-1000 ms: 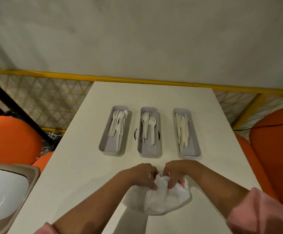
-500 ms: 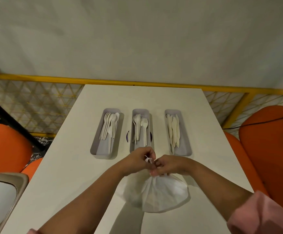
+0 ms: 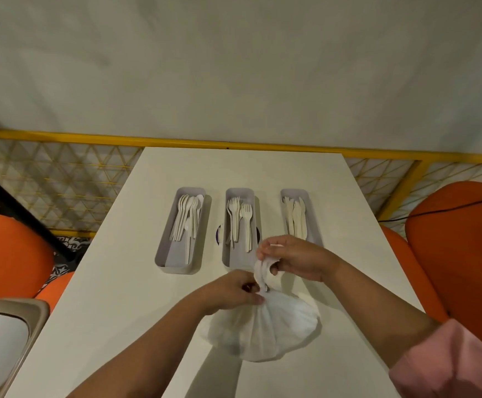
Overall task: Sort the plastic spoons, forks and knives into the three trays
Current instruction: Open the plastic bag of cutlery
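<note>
Three grey trays stand side by side on the white table [image 3: 349,214]. The left tray [image 3: 173,261] holds several white spoons [image 3: 188,215], the middle tray [image 3: 228,257] several forks [image 3: 241,218], the right tray [image 3: 310,214] several knives [image 3: 297,218]. In front of them lies a white plastic bag [image 3: 265,326], gathered at its top. My left hand [image 3: 234,291] pinches the bag's neck. My right hand [image 3: 294,257] holds the twisted top end of the bag above it and hides the near end of the right tray.
A yellow mesh railing [image 3: 61,182] runs behind and beside the table. Orange seats stand at the left [image 3: 7,251] and right [image 3: 461,239]. A beige bin with a white liner [image 3: 1,337] sits at the lower left. A dark round mark [image 3: 219,232] shows under the middle tray.
Both hands gathered the crumpled bag and drew its top together. My right hand has now risen with the twisted end while the left stays at the neck. The view shifted slightly.
</note>
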